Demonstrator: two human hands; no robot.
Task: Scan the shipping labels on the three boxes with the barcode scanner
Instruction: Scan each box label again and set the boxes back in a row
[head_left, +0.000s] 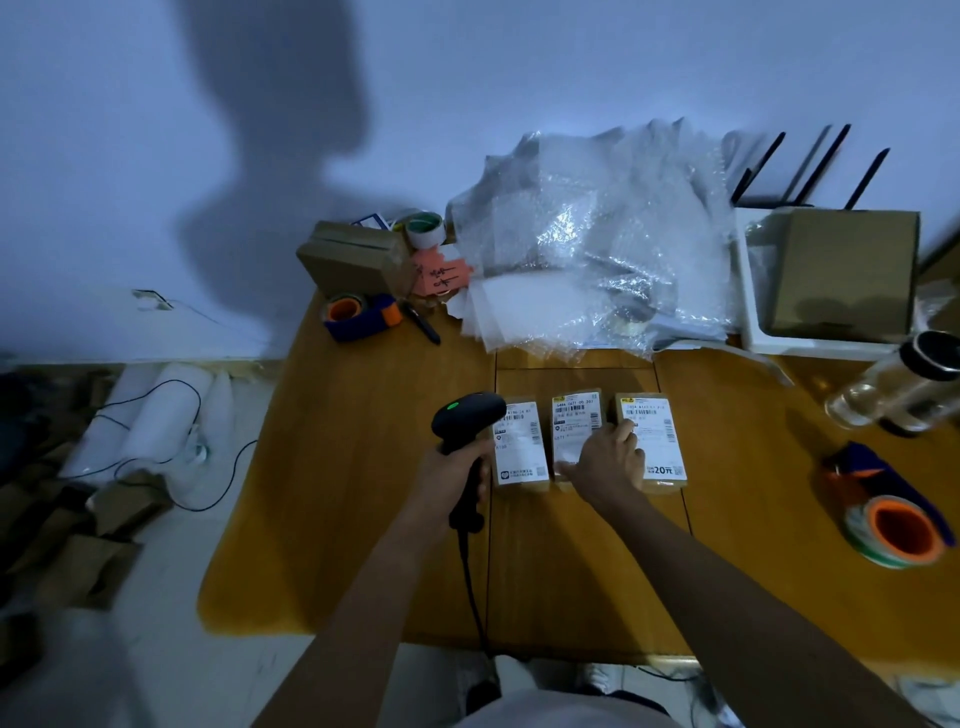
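Observation:
Three small cardboard boxes lie side by side on the wooden table, each topped with a white shipping label: the left box, the middle box and the right box. My left hand grips the handle of a black corded barcode scanner; its head shows a green light and sits over the left box's near-left corner. My right hand rests flat across the middle box and the edge of the right box, covering part of their labels.
Bubble wrap is piled at the back. Tape dispensers sit at back left and at the right. Brown boxes, a white tray holding a carton, and a glass jar ring the work area. Rolls and cardboard lie on the floor at left.

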